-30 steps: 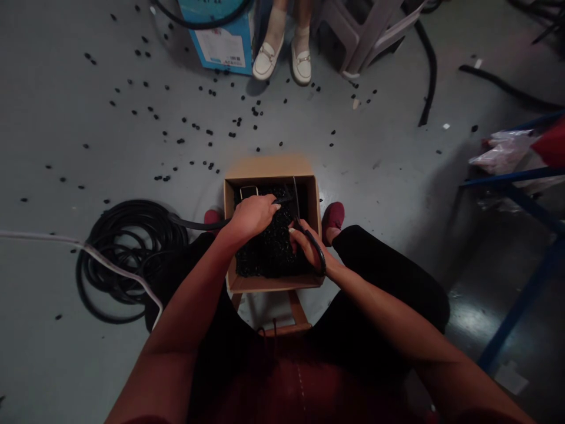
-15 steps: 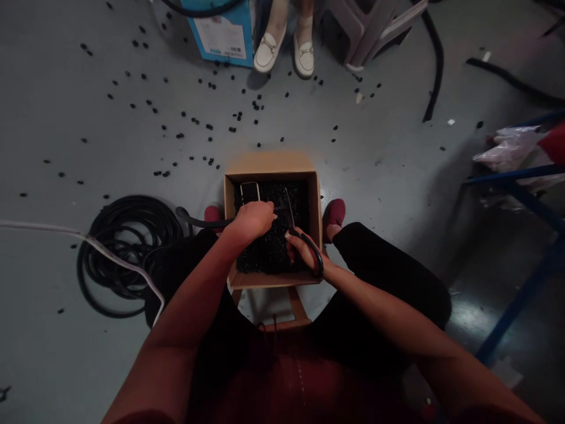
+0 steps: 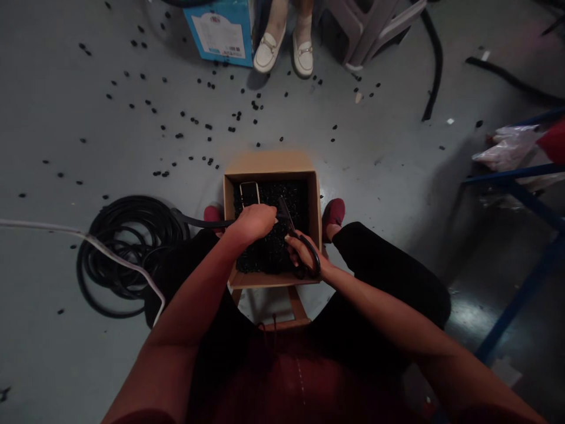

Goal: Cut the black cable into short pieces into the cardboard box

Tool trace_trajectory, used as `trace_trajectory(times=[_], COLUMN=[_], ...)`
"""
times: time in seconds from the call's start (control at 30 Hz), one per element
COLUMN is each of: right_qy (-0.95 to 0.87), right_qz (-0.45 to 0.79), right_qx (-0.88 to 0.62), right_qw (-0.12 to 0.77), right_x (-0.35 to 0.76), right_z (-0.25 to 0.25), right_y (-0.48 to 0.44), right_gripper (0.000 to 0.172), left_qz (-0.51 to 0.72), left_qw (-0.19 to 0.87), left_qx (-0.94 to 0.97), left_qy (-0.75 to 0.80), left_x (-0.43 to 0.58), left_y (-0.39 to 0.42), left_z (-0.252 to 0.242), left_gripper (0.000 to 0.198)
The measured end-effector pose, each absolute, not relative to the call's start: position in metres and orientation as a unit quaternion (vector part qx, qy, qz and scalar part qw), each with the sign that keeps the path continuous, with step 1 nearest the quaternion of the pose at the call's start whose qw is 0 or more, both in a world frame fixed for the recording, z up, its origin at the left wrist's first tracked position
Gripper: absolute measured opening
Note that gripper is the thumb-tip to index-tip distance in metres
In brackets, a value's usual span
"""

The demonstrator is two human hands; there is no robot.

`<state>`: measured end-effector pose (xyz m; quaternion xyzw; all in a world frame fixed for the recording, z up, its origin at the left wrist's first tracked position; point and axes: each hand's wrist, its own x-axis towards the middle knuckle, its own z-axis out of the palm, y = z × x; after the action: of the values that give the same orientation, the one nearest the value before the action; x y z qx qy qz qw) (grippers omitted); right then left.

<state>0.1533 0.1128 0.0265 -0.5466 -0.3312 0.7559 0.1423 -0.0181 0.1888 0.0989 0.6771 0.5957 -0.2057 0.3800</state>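
Grey floor (image 3: 384,194) is strewn with black bits (image 3: 232,129); over a cardboard box (image 3: 260,281), a black strip (image 3: 203,223) is gripped in the left hand (image 3: 257,221), scissors (image 3: 288,218) in the right hand (image 3: 304,250) (cutting, apparently). Steadiness is called for next.

The carton (image 3: 260,282) sits between the person's feet (image 3: 335,212), bits (image 3: 271,250) filling it, a phone (image 3: 249,191) at its far left. Over it, the left hand (image 3: 257,221) is left of the right hand (image 3: 302,252) and scissors (image 3: 315,256). Left on the floor (image 3: 375,182) lies a coil (image 3: 132,204), a strip (image 3: 207,224) between it and the left hand. Beyond the carton, left to right, are a box (image 3: 220,41), a co-worker's shoes (image 3: 267,53) and a stool (image 3: 359,41); a rack (image 3: 521,174) stands far right.
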Motion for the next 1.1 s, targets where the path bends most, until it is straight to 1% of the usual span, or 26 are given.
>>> trace_trajectory(times=[0.1,0.13,0.23,0.3,0.4,0.5,0.67,0.83,0.93,1.1], right_qy=[-0.303,-0.296,-0.311,-0.329,-0.341,-0.38,-0.463,-0.527,-0.544,-0.557], right_qz=[0.764,0.768,0.768,0.763,0.755,0.725,0.662,0.612,0.608,0.603], right_qx=[-0.554,-0.552,-0.538,-0.53,-0.528,-0.536,-0.538,-0.548,-0.545,-0.539], right_qw=[0.132,0.134,0.156,0.17,0.183,0.206,0.241,0.215,0.195,0.189], right_x=[0.153,0.153,0.152,0.151,0.151,0.151,0.155,0.155,0.155,0.154], right_z=[0.019,0.017,0.017,0.021,0.03,0.038,0.043,0.047,0.049,0.05], right_y=[0.113,0.114,0.117,0.12,0.124,0.128,0.135,0.138,0.137,0.137], right_gripper=[0.033,0.034,0.035,0.037,0.038,0.037,0.037,0.038,0.039,0.04], left_qz=[-0.231,-0.219,-0.121,-0.043,0.018,0.029,0.016,0.008,0.009,0.019], left_qw=[0.362,0.358,0.36,0.381,0.417,0.422,0.377,0.353,0.358,0.362], left_qx=[0.683,0.684,0.684,0.683,0.665,0.653,0.663,0.669,0.667,0.673], left_qy=[0.59,0.597,0.622,0.622,0.619,0.628,0.647,0.653,0.653,0.645], left_x=[-0.02,-0.021,-0.025,-0.029,-0.033,-0.035,-0.037,-0.037,-0.036,-0.034], left_y=[0.19,0.191,0.197,0.201,0.205,0.206,0.206,0.206,0.205,0.204], left_z=[0.099,0.1,0.106,0.111,0.117,0.119,0.115,0.111,0.111,0.111], left_gripper=[0.032,0.033,0.037,0.042,0.048,0.048,0.041,0.041,0.041,0.039])
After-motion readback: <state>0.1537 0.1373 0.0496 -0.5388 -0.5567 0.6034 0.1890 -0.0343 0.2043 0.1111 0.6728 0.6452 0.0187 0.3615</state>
